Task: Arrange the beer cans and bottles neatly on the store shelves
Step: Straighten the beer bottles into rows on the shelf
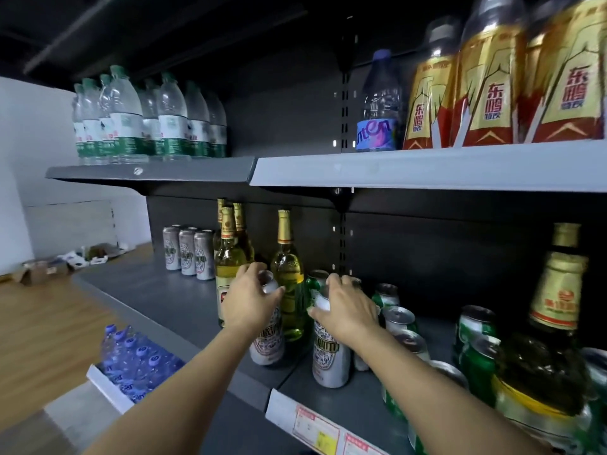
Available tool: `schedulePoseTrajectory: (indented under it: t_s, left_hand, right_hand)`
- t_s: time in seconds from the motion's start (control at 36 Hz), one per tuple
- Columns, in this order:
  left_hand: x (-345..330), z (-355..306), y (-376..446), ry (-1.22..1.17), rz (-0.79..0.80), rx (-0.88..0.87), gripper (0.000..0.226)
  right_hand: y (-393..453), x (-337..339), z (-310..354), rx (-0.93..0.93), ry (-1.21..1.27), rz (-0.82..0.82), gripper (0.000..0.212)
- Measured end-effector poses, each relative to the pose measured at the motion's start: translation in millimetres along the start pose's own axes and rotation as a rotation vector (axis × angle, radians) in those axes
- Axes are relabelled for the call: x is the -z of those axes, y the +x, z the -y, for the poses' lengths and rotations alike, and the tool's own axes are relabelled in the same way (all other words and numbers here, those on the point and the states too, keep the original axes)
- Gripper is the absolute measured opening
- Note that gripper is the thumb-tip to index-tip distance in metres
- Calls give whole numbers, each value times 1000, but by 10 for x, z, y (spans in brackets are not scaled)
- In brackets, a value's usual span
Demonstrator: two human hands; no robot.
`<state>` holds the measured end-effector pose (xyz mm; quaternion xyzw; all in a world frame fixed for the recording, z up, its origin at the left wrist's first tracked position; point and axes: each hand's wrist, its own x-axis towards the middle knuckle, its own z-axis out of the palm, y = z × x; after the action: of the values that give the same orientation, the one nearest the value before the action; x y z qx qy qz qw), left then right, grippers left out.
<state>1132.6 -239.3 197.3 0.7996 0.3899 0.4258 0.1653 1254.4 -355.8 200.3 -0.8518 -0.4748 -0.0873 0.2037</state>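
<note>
Left hand (251,298): fingers curled over the top of a silver can (267,336), which stands on the middle shelf (154,290) in front of a lone bottle (289,277).
Right hand (345,307): grasps the top of a second silver can (330,356), upright on the same shelf, just right of the first.
Done: three silver cans (187,252) lined up at the back left, a bottle cluster (231,251) beside them.
Left: green cans (473,343) to the right stand in a loose jumble with a large bottle (555,310); both held cans probably belong with the row.
Hidden: the held cans' tops sit under the fingers; the right edge is cut off and blurred.
</note>
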Motion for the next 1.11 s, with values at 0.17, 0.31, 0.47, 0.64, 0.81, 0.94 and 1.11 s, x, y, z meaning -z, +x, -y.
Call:
schedulePoseTrajectory:
  t_s: [0.17, 0.31, 0.47, 0.64, 0.81, 0.94, 1.11]
  left_hand:
    - [-148, 200, 230, 62, 65, -22, 53]
    - [-231, 339, 288, 92, 81, -78, 53]
    - [-234, 413, 339, 147, 130, -165, 58]
    - [-108, 331, 389, 328, 172, -270, 66]
    - [-35, -144, -35, -70, 23, -615, 52]
    - [0, -760, -749, -404, 86, -770, 44]
    - [-26, -1567, -1583, -648, 162, -932, 36]
  right_hand:
    - [88, -43, 64, 3, -86, 4, 65]
    - [87, -75, 51, -46, -70, -38, 63]
    - [58, -114, 116, -75, -100, -133, 45]
    - [-25, -87, 153, -69, -159, -190, 52]
    - [-541, -11, 197, 82, -61, -653, 47]
    - [-1268, 99, -157, 63, 4, -879, 32]
    - [-2172, 662, -785, -160, 9, -1068, 30]
